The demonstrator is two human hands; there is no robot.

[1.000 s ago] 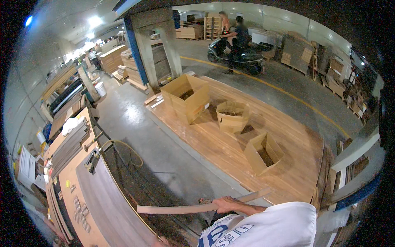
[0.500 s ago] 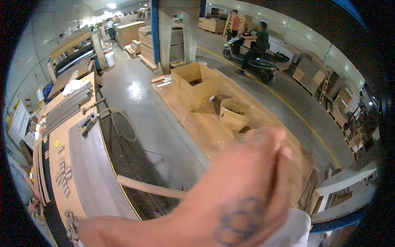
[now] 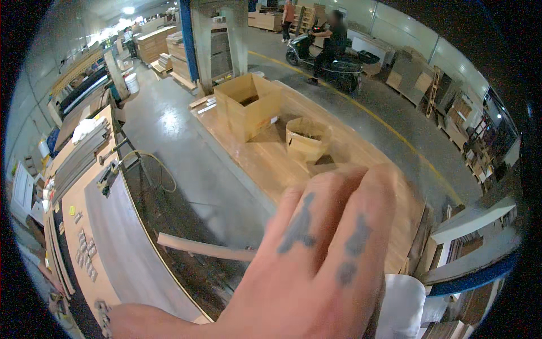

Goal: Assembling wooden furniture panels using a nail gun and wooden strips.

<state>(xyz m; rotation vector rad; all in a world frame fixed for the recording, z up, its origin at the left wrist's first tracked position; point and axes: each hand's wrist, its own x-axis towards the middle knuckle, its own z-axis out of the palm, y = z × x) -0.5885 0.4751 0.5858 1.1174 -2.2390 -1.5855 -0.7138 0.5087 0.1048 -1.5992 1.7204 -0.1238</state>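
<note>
My right hand [image 3: 316, 254] looms large in front of the bench and low wooden platform, its back and tattooed fingers toward me. Its thumb stretches out to the left, away from the fingers, which stand slightly apart. Their tips bend out of sight, and nothing shows in the grip. In the picture the thumb tip overlaps small metal fittings [image 3: 103, 313] at the bench's near end; whether it touches them I cannot tell. Several more metal pieces [image 3: 86, 254] lie beside a long grey board [image 3: 127, 243]. My left hand is out of view.
An open cardboard box [image 3: 245, 121] and a round tan container [image 3: 307, 141] stand on the wooden platform [image 3: 248, 161]. A wooden strip [image 3: 203, 247] juts from the bench. Beyond a yellow floor line, a person sits on a scooter [image 3: 333, 62]. Another person's hand [image 3: 53, 282] shows at the left rim.
My right hand has turned, so its back and tattooed fingers now face me. The whole scene has shifted a little left and upward in view.
</note>
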